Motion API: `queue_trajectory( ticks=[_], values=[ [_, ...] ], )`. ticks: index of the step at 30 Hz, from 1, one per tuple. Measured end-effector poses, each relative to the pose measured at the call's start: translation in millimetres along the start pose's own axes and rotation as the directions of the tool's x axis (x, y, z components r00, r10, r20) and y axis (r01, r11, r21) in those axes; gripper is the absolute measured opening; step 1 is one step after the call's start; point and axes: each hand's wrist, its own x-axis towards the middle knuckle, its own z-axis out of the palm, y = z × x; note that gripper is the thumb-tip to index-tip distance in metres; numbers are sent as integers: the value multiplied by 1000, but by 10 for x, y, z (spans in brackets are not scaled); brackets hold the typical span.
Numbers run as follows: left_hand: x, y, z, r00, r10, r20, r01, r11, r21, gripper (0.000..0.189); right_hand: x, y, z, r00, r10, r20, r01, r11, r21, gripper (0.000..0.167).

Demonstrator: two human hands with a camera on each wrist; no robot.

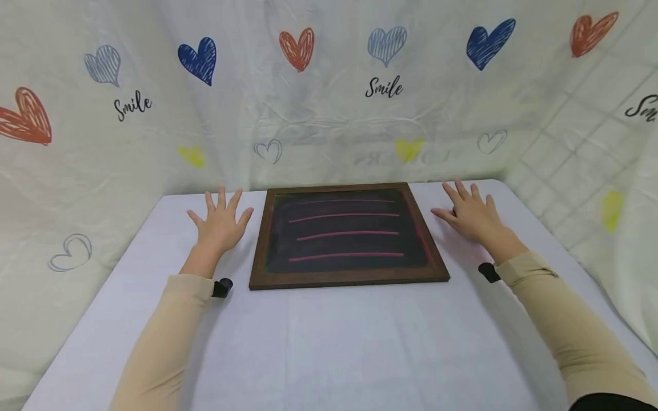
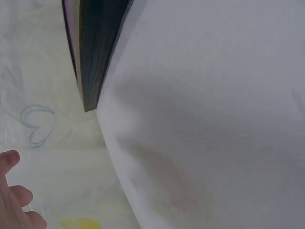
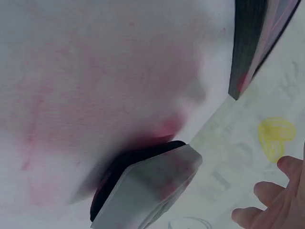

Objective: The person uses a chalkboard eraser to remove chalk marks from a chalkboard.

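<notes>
A wood-framed chalkboard lies on the white table, with several pink chalk lines across its dark surface. To its left my left hand is spread, fingers fanned apart and holding nothing. My right hand is on the board's other side, also with fingers spread. In the right wrist view, a block with a black part and a pale grey part, probably a chalkboard eraser, sits close by the right fingers and carries pink smudges. The right hand mostly hides this block in the head view.
White cloth covers the table, and pink dust marks it near the block. Behind the far edge hangs a pale curtain printed with hearts and "Smile". A grid rack shows through it at right.
</notes>
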Motion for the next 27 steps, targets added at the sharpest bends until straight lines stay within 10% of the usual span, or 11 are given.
queue_trajectory(
  ticks=[27],
  values=[
    [-49, 130, 262, 984, 130, 125, -131, 991, 2, 76, -137, 377, 152, 998, -45, 51, 42, 998, 48, 82]
  ],
)
